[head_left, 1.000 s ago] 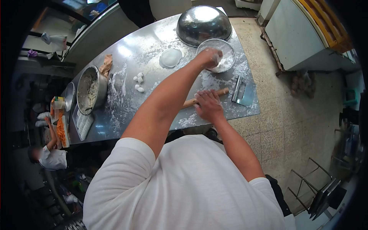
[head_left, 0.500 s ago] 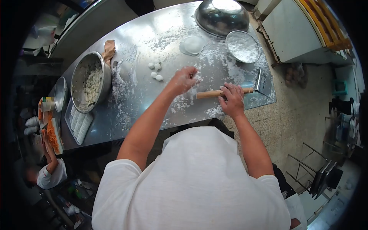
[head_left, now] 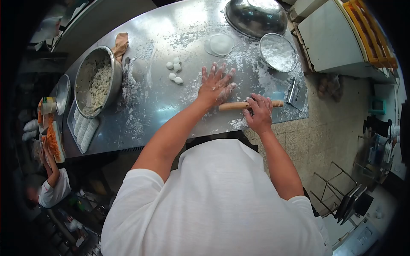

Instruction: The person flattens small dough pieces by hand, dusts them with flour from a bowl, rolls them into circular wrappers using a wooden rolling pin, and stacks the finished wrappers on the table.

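Observation:
My left hand [head_left: 215, 86] lies palm down on the floury steel table, fingers spread and dusted with flour. Whatever may be under its palm is hidden. My right hand [head_left: 259, 112] rests over a wooden rolling pin [head_left: 234, 106], its fingers curled across the right half. Several small dough pieces [head_left: 176, 67] sit to the left of my left hand. Beyond it lies a small stack of thin round dough wrappers [head_left: 221, 45]. A bowl of flour [head_left: 279, 53] stands to the upper right, and a metal scraper [head_left: 293, 91] lies right of the pin.
A large bowl of chopped filling [head_left: 99, 83] stands at the left, beside a tray of white rolls [head_left: 85, 130]. An overturned metal bowl [head_left: 255, 18] is at the back. A co-worker [head_left: 53, 183] has hands near shredded orange food [head_left: 53, 141]. The table's steel surface [head_left: 162, 117] carries scattered flour.
My left hand has gone from closed fingers to spread flat on the table, slightly further right. My right hand stays on the rolling pin. The view has shifted a little.

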Tool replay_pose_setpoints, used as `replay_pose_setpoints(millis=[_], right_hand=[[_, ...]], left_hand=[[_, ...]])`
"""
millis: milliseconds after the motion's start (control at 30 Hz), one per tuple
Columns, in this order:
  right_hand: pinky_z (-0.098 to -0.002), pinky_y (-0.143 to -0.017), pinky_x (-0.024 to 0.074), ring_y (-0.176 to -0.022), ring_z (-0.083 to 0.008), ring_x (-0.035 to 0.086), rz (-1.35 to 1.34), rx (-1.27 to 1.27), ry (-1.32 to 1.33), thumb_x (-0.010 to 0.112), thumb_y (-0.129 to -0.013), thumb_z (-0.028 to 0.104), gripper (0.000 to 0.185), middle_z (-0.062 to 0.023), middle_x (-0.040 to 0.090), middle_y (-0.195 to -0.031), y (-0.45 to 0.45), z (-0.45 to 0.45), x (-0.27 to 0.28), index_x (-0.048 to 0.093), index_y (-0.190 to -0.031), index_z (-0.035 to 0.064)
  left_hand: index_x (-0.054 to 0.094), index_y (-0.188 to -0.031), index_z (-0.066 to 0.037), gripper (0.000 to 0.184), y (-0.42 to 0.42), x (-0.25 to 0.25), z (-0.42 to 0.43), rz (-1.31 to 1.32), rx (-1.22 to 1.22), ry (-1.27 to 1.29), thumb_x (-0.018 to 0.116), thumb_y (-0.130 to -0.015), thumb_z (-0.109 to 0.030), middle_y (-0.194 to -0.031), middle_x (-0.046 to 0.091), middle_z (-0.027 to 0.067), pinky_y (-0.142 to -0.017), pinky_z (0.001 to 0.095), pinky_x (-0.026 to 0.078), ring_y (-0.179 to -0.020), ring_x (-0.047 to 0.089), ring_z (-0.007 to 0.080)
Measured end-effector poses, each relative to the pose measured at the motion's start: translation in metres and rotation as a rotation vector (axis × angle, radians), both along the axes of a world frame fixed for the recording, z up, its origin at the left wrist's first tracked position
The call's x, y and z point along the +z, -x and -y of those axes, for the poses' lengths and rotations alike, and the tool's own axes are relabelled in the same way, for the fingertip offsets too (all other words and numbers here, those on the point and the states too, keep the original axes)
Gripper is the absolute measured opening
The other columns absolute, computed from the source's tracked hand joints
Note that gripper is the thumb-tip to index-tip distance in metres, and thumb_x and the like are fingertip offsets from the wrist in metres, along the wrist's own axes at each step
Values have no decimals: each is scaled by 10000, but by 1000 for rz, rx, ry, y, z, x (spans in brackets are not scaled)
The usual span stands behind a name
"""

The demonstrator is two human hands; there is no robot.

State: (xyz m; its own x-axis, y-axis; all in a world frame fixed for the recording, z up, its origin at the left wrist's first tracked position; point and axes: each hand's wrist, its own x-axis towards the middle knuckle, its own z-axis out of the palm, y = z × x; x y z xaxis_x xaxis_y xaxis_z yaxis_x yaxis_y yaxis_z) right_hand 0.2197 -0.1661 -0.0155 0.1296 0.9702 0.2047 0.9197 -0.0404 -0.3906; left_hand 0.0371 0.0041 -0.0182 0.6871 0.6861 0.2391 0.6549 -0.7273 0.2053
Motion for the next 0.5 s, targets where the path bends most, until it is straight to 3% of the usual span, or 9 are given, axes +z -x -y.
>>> replay_pose_setpoints(millis=[33, 100, 133, 200, 300, 333, 500], right_hand=[[-528, -1222, 248, -1364, -315, 500, -5, 15, 1, 767, -810, 263, 458, -95, 595, -1410, -2, -1, 2, 678, -1243, 146], [-528, -1221, 247, -1363, -315, 502, -15, 11, 0, 769, -805, 262, 457, -95, 597, -1409, -5, -7, 2, 681, -1238, 145], [-528, -1221, 246, -1362, -316, 504, -29, 18, 9, 772, -801, 261, 455, -96, 599, -1407, -2, 0, 2, 684, -1232, 144], [-529, -1222, 245, -1362, -315, 505, -38, 14, 28, 772, -799, 260, 453, -95, 602, -1405, -2, -3, 1, 686, -1228, 144], [-528, -1222, 241, -1363, -310, 505, -31, 9, 57, 766, -804, 271, 454, -91, 604, -1402, -3, 1, 1, 681, -1232, 144], [-528, -1222, 243, -1364, -309, 503, -26, 8, 57, 762, -808, 279, 457, -89, 603, -1402, -2, -1, 3, 678, -1237, 145], [-526, -1218, 250, -1360, -302, 501, -17, 12, 33, 753, -821, 291, 455, -86, 607, -1379, -1, -5, 5, 670, -1245, 146]], left_hand=[[415, -1575, -293, 577, -3, -3, -3, -5, 1, 12, 489, -1033, -477, -1628, 363, 146, -1235, 646, 135, -1513, 291, 431], [265, -1641, -350, 635, -10, -5, -17, -178, -62, 130, 418, -1048, -516, -1711, 218, 114, -1223, 685, -66, -1584, 128, 404], [265, -1641, -350, 635, -8, -5, -13, -193, -64, 165, 418, -1048, -516, -1711, 218, 114, -1223, 685, -66, -1584, 128, 404], [334, -1617, -337, 594, -9, -4, -22, -106, -192, 94, 459, -1049, -459, -1683, 273, 122, -1210, 719, 29, -1563, 203, 405], [306, -1627, -348, 604, -6, -6, -22, -205, -180, 183, 435, -1053, -484, -1703, 247, 92, -1225, 692, -29, -1578, 146, 408], [349, -1610, -343, 591, -5, -7, -23, -156, -162, 117, 474, -1045, -461, -1686, 280, 83, -1216, 707, 35, -1566, 197, 403], [384, -1598, -315, 583, -8, 2, -29, -131, -154, 50, 485, -1041, -454, -1682, 295, 93, -1242, 657, 43, -1566, 209, 382]])
